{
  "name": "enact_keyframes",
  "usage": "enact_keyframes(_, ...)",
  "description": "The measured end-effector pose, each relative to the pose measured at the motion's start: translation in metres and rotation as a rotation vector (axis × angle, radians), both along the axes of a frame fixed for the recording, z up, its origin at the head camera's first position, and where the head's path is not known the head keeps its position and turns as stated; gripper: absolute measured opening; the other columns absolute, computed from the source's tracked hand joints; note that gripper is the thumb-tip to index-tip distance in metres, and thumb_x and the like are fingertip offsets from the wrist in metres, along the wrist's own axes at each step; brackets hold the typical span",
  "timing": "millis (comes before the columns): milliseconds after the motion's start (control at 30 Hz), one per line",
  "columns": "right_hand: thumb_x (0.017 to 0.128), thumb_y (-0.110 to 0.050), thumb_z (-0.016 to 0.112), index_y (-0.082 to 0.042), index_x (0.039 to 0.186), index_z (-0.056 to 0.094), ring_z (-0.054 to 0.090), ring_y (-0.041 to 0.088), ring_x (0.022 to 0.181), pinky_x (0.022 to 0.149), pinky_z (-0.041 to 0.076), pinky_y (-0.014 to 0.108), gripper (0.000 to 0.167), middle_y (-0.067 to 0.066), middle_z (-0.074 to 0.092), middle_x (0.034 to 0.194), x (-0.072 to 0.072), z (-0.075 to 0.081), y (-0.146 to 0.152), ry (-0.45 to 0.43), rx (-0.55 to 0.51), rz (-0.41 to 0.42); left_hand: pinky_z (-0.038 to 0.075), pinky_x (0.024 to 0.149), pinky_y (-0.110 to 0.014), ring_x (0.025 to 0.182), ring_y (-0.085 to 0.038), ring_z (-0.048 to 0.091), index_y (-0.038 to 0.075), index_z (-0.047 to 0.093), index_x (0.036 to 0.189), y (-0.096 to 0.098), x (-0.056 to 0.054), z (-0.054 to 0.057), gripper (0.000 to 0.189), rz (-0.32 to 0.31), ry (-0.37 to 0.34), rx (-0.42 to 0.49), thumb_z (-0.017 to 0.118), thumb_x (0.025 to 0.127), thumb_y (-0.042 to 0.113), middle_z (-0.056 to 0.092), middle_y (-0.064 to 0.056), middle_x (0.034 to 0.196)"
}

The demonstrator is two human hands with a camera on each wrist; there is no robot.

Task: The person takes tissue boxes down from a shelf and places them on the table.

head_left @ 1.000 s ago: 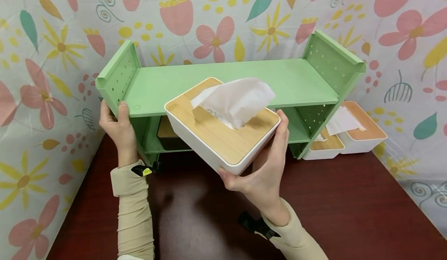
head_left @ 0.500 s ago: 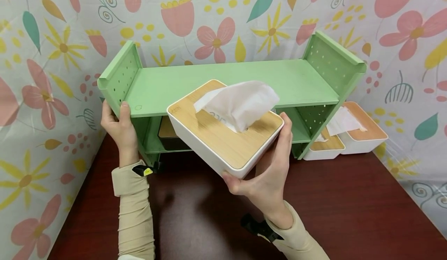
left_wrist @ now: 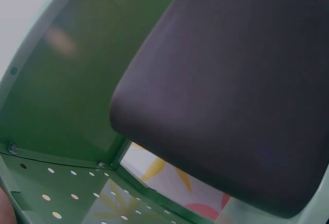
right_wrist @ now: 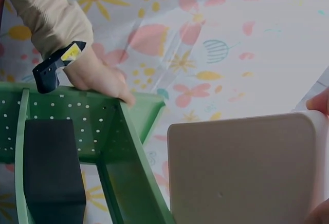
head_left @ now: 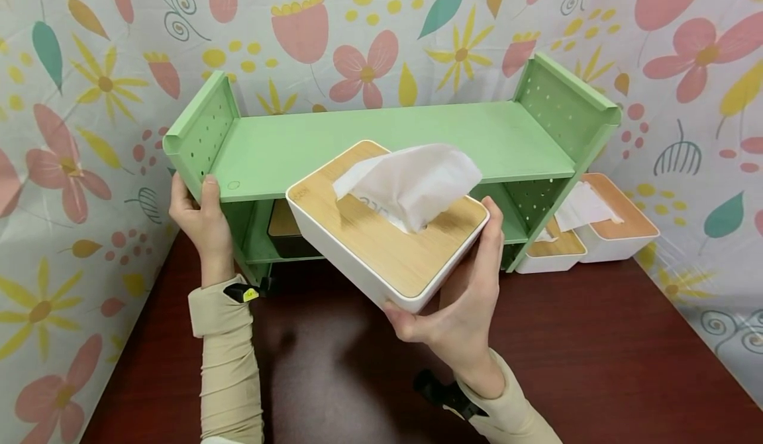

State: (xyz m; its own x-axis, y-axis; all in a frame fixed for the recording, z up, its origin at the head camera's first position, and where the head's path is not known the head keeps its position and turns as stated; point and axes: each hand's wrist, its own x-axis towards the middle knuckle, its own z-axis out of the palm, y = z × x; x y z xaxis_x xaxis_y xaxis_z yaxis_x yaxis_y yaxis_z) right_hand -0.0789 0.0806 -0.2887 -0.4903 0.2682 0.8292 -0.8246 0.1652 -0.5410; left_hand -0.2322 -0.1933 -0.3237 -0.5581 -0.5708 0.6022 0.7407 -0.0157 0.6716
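In the head view my right hand (head_left: pixel 461 298) grips a white tissue box (head_left: pixel 387 232) by its near right corner, thumb in front. It has a wood-look lid with a white tissue sticking out, and it is held tilted in front of the green two-tier shelf (head_left: pixel 280 149). Its pale underside shows in the right wrist view. My left hand (head_left: pixel 203 222) holds the left side panel of the shelf, thumb on the near face. A dark box (left_wrist: pixel 221 95) with a wood-look lid sits on the lower tier behind that hand.
To the right of the shelf stand a small white tissue box (head_left: pixel 551 258) and a larger white one (head_left: pixel 620 232), both with wood-look lids. The shelf is on a dark red table (head_left: pixel 596 338). A flower-patterned curtain (head_left: pixel 369 6) closes off the back and sides.
My right hand has brought the tissue box slightly down and to the right. The left hand keeps its hold on the shelf's side panel.
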Motion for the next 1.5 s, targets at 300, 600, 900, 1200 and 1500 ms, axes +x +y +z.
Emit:
enact_keyframes(300,0.054,-0.037,0.090,0.012,0.142,0.026,0.041,0.035,0.120,0.103,0.035,0.034,0.119,0.021,0.041,0.131,0.004,-0.001,0.003,0.004,-0.019,0.033,0.042,0.081,-0.027,0.088,-0.016,0.057,-0.002,0.067,0.111,0.005,0.008,0.006,0.027,-0.005,-0.010,0.013,0.054,0.087,0.000,0.066,-0.006,0.097)
enact_keyframes(600,0.051,-0.028,0.091,0.011,0.141,0.027,0.041,0.037,0.120,0.103,0.035,0.034,0.118,0.023,0.043,0.130,0.007,-0.001,0.006,-0.007,-0.041,0.075,0.041,0.081,-0.026,0.087,-0.015,0.057,-0.002,0.066,0.112,0.007,0.011,0.009,0.028,-0.009,-0.019,0.009,0.054,0.087,0.001,0.066,-0.006,0.097)
enact_keyframes(900,0.049,-0.026,0.091,0.010,0.141,0.027,0.041,0.036,0.119,0.103,0.035,0.033,0.118,0.023,0.043,0.129,0.010,-0.004,0.008,-0.023,-0.048,0.083,0.040,0.081,-0.027,0.088,-0.015,0.057,0.000,0.066,0.115,-0.002,0.000,-0.003,0.029,-0.016,-0.012,0.001,0.054,0.088,0.002,0.065,-0.006,0.099)
enact_keyframes(1200,0.048,-0.024,0.091,0.012,0.140,0.027,0.043,0.035,0.118,0.101,0.037,0.033,0.117,0.024,0.044,0.128,0.010,-0.010,0.012,-0.007,-0.044,0.102,0.042,0.085,-0.030,0.093,-0.020,0.058,-0.002,0.065,0.117,-0.002,0.000,-0.003,0.030,-0.014,-0.002,-0.022,0.054,0.090,0.004,0.065,-0.011,0.103)
enact_keyframes(1500,0.046,-0.024,0.091,0.013,0.141,0.025,0.044,0.033,0.117,0.100,0.038,0.032,0.121,0.023,0.044,0.128,0.009,-0.019,0.017,0.025,-0.051,0.116,0.042,0.084,-0.029,0.093,-0.019,0.058,-0.002,0.065,0.116,-0.004,-0.004,-0.005,0.030,-0.008,0.005,-0.017,0.055,0.089,0.004,0.066,-0.010,0.102)
